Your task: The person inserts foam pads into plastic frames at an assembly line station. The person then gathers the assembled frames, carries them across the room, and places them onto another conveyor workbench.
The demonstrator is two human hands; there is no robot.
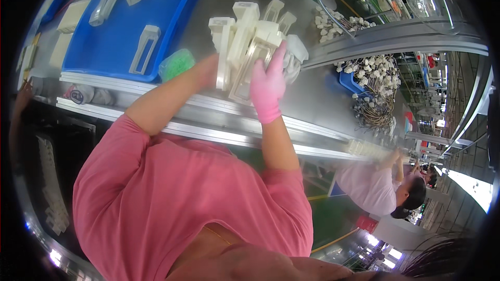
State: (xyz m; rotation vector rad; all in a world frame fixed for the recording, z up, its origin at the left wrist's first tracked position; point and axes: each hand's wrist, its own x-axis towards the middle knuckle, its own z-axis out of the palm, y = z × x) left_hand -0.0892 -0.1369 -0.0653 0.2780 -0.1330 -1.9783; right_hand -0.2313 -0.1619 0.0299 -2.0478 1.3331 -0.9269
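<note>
Several white plastic frames (245, 26), long and narrow with open slots, stand bunched together above the metal bench. My right hand (268, 91), in a pink glove, grips the near right side of the bunch, its thumb over a frame and a finger stretched along the outside. Behind the left side of the bunch, my left hand (210, 71) is against the frames; its fingers are hidden. Touching or just beyond the right glove is a crumpled whitish bag or cloth (296, 54).
A blue tray (112, 41) with several similar frames lies at the left. Beside it is a green bundle in clear plastic (177, 64). Metal rails (323, 148) edge the bench. Heaps of wired white connectors (372, 80) lie to the right, where a co-worker (375, 187) sits.
</note>
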